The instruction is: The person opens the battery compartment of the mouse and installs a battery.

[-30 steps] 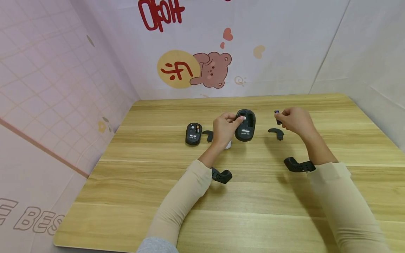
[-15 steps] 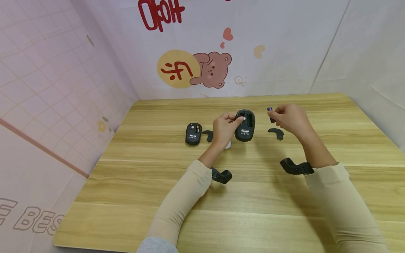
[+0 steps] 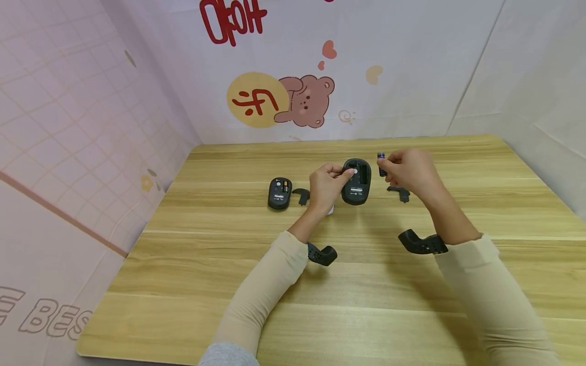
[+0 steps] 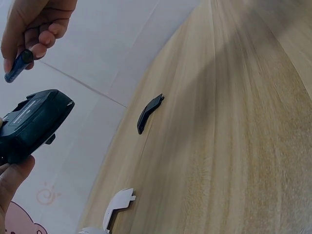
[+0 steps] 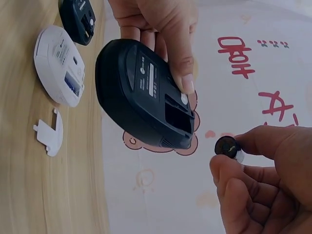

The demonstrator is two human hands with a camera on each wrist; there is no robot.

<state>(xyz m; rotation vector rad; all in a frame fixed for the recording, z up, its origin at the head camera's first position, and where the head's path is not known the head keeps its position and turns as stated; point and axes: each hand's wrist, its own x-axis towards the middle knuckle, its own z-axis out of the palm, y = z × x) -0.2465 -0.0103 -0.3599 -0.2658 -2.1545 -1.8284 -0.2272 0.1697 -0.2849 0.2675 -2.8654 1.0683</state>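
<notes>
My left hand grips a black computer mouse above the table, its underside turned toward me. The thumb presses on that underside, beside the uncovered battery slot, which looks empty. Between thumb and fingertips, my right hand pinches a dark blue battery held upright. In the head view the battery is just right of the mouse, apart from it. The right wrist view shows the battery's round end toward the camera. Below the right hand lies a black battery cover, partly hidden by its fingers.
On the wooden table, a second black mouse lies upside down with a battery in its slot. Another black cover is beside it. A white mouse and white cover lie behind my left hand. A printed backdrop stands behind.
My right hand has moved left with the battery, closer to the mouse, and the battery has turned more upright. The left hand and its mouse have barely moved.
</notes>
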